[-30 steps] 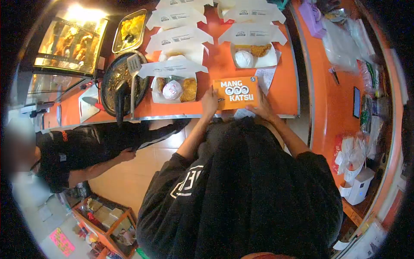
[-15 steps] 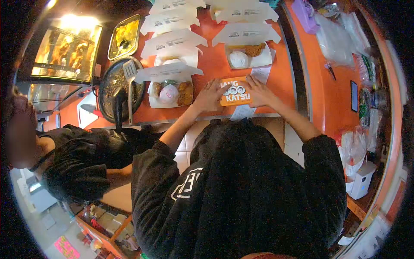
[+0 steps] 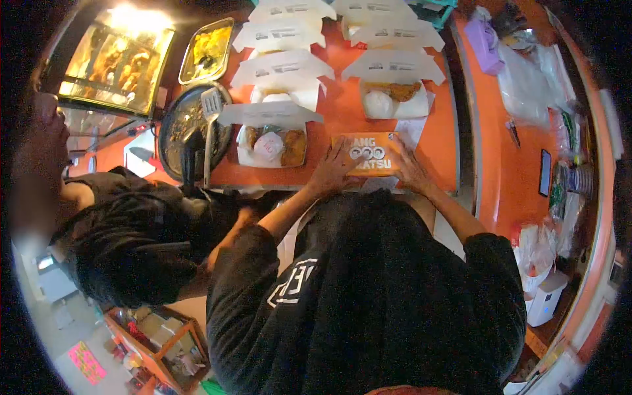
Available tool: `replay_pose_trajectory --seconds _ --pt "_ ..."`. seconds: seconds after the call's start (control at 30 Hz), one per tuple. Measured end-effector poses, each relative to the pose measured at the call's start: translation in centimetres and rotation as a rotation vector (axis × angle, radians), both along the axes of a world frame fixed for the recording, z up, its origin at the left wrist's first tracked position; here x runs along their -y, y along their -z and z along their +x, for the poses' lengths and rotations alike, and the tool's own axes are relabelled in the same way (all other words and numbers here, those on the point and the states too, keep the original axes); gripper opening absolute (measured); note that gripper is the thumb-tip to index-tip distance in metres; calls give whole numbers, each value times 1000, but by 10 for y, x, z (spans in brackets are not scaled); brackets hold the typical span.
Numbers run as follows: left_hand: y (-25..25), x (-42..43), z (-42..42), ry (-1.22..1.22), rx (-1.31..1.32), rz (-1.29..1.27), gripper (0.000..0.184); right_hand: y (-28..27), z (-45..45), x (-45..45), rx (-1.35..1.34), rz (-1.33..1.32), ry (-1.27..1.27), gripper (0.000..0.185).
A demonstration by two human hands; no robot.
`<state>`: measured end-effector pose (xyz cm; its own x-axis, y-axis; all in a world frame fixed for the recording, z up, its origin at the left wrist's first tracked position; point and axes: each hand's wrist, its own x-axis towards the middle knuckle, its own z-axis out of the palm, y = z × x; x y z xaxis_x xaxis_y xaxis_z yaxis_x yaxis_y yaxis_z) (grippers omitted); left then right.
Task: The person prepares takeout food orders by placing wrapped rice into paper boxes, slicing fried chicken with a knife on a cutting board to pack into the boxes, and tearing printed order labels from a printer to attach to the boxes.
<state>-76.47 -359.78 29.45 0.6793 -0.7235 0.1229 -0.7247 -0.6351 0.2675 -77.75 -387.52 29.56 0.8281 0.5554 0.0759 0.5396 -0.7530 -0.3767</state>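
Observation:
A closed orange takeout box (image 3: 376, 146) with white lettering lies at the counter's front edge. My left hand (image 3: 331, 171) holds its left end, with fingers spread onto the lid. My right hand (image 3: 411, 172) is at the opposite end, its fingers along the right edge. Left of the box stands an open takeout box (image 3: 271, 146), showing a white wrapped ball and fried pieces. Another open box (image 3: 395, 105) stands behind, partly over a paper slip (image 3: 411, 130).
More open boxes with raised white lids (image 3: 284, 31) line the orange counter. A dark pan (image 3: 174, 141) with a spatula (image 3: 210, 108), a tray of yellow food (image 3: 209, 49) and a lit display case (image 3: 118, 62) are left. A co-worker (image 3: 125, 230) stands close at left.
My right hand has slid from the lid's corner to the box's right edge, uncovering that corner. The view has shifted slightly, and the co-worker's head and arm have moved.

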Motion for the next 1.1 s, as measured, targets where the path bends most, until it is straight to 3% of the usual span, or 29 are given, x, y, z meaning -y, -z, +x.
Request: replay_pose_trajectory --seconds 0.1,0.17,0.23,0.27,0.3,0.4,0.47,0.53,0.67,0.77,0.8,0.83,0.87,0.93,0.97,1.0,1.07,1.1 --pt "-31 -9 -3 -55 -31 -65 67 -32 -7 -13 147 -158 -3 64" --pt "-58 -32 4 -380 81 -174 64 -50 14 -34 259 -204 -3 63" --pt "-44 -75 38 -828 384 -604 59 -64 37 -81 154 134 77 60" --pt "-71 -100 50 -1030 532 -288 64 -73 50 -111 145 252 93 58" --pt "-82 -122 57 -1151 523 -134 61 -78 68 -141 138 368 109 57" --pt "-64 -163 53 -1156 69 -253 52 -53 107 -197 185 403 78 46" --pt "-48 -166 37 -1115 41 -423 47 -51 114 -211 -302 61 111 40" --pt "-36 -167 29 -1082 38 -569 41 -37 84 -209 -100 397 57 28" --pt "-36 -173 33 -1022 38 -697 33 -19 50 -223 -54 469 146 20" --pt "-38 -176 36 -946 53 -767 30 -70 55 -234 -179 624 191 23" --pt "-35 -177 35 -918 71 -797 30 -109 58 -234 -547 716 348 25" --pt "-25 -181 40 -758 146 -843 31 -108 59 -234 -741 757 409 26" --pt "-16 -187 36 -780 96 -840 32 -108 60 -235 -926 787 487 26" --pt "-7 -190 30 -850 -7 -837 32 -23 61 -230 -292 428 340 21" --pt "-1 -191 30 -875 -40 -839 33 26 64 -230 -289 434 337 21" --pt "3 -192 32 -895 -72 -840 33 78 67 -231 -54 490 365 21" --pt "15 -196 39 -954 -152 -818 34 78 62 -236 171 533 389 22" --pt "20 -199 43 -973 -188 -803 35 28 58 -240 -53 509 450 28"
